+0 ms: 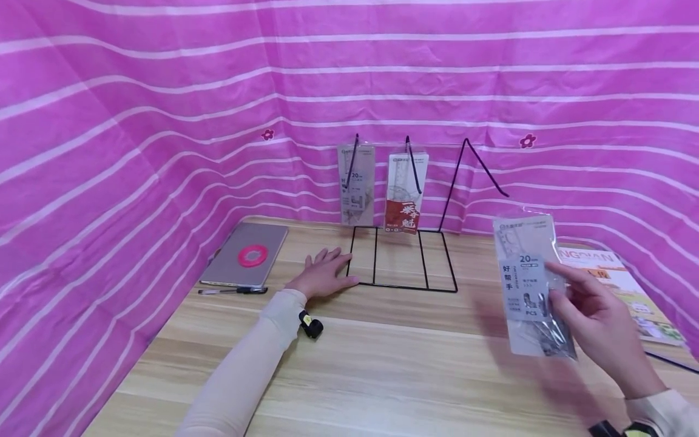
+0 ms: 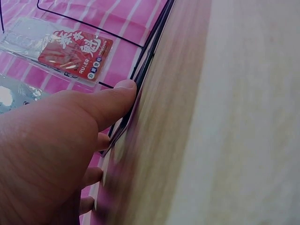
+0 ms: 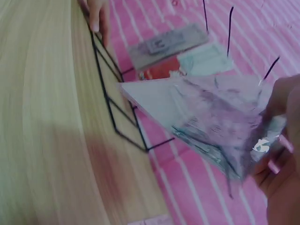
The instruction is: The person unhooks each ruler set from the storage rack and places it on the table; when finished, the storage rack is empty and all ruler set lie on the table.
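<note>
A black wire display rack (image 1: 404,287) stands at the back of the table, with three hooks rising behind its base. My left hand (image 1: 324,274) rests at the base's front left corner, thumb on the wire and fingertips on the table. On the left hook hangs a grey ruler-set packet (image 1: 357,185); the middle hook carries a ruler packet with a red label (image 1: 403,213). My right hand (image 1: 601,318) pinches another ruler-set packet (image 1: 526,282) by its right edge, in the air to the right of the rack. Nothing hangs on the right hook (image 1: 486,169).
At the left lies a grey notebook (image 1: 229,246) with a pink ring-shaped object (image 1: 253,255) on it. A pen (image 1: 233,291) lies along its front edge. A magazine (image 1: 628,291) is at the right, partly behind my right hand. A pink striped cloth (image 1: 164,121) encloses the table.
</note>
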`<action>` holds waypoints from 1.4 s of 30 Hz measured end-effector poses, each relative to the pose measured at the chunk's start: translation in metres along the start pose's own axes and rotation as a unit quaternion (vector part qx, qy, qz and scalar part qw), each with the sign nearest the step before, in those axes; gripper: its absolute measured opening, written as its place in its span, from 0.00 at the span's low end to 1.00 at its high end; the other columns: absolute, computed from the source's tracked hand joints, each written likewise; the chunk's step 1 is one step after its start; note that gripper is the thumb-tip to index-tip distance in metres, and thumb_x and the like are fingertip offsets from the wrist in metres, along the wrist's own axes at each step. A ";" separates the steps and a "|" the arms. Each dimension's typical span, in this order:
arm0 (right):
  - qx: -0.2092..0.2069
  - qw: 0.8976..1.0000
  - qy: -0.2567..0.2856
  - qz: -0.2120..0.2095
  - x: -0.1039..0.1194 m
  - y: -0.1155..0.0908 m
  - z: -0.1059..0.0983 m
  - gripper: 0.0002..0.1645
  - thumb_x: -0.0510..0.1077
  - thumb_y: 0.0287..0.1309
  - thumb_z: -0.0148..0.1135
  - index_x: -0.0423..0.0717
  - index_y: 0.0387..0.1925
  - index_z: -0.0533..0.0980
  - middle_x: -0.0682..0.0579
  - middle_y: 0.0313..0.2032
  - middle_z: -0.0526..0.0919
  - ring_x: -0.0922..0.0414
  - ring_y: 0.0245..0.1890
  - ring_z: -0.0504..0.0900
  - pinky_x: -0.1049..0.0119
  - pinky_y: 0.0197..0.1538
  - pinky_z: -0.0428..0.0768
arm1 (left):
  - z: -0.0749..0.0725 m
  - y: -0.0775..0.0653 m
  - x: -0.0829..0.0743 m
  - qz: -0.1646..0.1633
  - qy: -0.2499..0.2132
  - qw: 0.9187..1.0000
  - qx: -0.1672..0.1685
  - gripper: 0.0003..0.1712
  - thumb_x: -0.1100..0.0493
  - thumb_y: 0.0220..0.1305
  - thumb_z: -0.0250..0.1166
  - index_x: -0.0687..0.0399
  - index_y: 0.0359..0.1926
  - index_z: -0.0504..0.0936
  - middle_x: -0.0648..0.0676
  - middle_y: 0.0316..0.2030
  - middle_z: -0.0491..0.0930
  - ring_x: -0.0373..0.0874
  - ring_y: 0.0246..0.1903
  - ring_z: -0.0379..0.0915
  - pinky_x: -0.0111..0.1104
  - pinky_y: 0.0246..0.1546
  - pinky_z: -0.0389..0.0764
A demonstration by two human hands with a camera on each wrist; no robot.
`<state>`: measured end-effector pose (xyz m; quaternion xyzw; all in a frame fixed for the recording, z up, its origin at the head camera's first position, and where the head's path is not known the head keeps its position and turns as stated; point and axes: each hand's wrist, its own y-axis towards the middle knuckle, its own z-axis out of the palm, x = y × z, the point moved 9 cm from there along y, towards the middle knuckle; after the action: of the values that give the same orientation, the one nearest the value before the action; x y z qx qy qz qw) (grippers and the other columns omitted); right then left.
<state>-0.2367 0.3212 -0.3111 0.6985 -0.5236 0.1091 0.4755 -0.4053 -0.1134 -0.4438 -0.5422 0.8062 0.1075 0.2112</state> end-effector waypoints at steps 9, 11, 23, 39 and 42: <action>0.109 0.988 -0.092 0.058 -0.057 0.034 0.024 0.30 0.44 0.75 0.63 0.41 0.73 0.72 0.56 0.38 0.88 0.73 0.32 0.79 0.74 0.30 0.78 | 0.001 -0.003 0.005 -0.004 0.003 1.000 0.003 0.47 0.27 0.72 0.58 0.38 0.83 0.59 0.56 0.85 0.47 0.64 0.84 0.34 0.69 0.78 0.30; 0.124 0.984 -0.106 0.073 -0.065 0.040 0.028 0.31 0.48 0.75 0.63 0.44 0.74 0.72 0.46 0.42 0.88 0.73 0.33 0.78 0.73 0.32 0.76 | 0.002 -0.003 0.004 -0.003 0.004 1.000 0.003 0.47 0.27 0.71 0.57 0.38 0.83 0.59 0.55 0.85 0.46 0.64 0.84 0.34 0.69 0.78 0.30; 0.211 0.964 -0.088 0.137 -0.105 0.057 0.062 0.35 0.52 0.78 0.59 0.42 0.77 0.66 0.27 0.61 0.79 0.77 0.42 0.74 0.74 0.38 0.80 | -0.001 0.000 0.001 -0.006 0.006 1.000 0.004 0.47 0.26 0.71 0.56 0.37 0.83 0.58 0.55 0.86 0.45 0.63 0.84 0.32 0.69 0.79 0.29; 0.276 0.934 -0.179 0.142 -0.121 0.078 0.108 0.31 0.45 0.72 0.60 0.29 0.69 0.71 0.30 0.55 0.83 0.42 0.49 0.82 0.52 0.51 0.80 | 0.000 0.000 0.006 -0.017 0.001 1.000 0.011 0.47 0.26 0.71 0.57 0.35 0.83 0.57 0.53 0.86 0.44 0.62 0.85 0.32 0.68 0.79 0.29; 0.283 0.927 -0.197 0.148 -0.124 0.077 0.109 0.31 0.45 0.72 0.60 0.27 0.67 0.71 0.32 0.51 0.83 0.44 0.46 0.80 0.52 0.49 0.79 | -0.001 0.002 0.002 -0.013 0.001 1.000 0.011 0.47 0.26 0.71 0.57 0.36 0.83 0.58 0.54 0.86 0.44 0.63 0.84 0.32 0.68 0.79 0.29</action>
<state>-0.3918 0.3142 -0.4059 0.7258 -0.6515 0.1825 0.1240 -0.4083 -0.1149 -0.4437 -0.5500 0.8005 0.0956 0.2180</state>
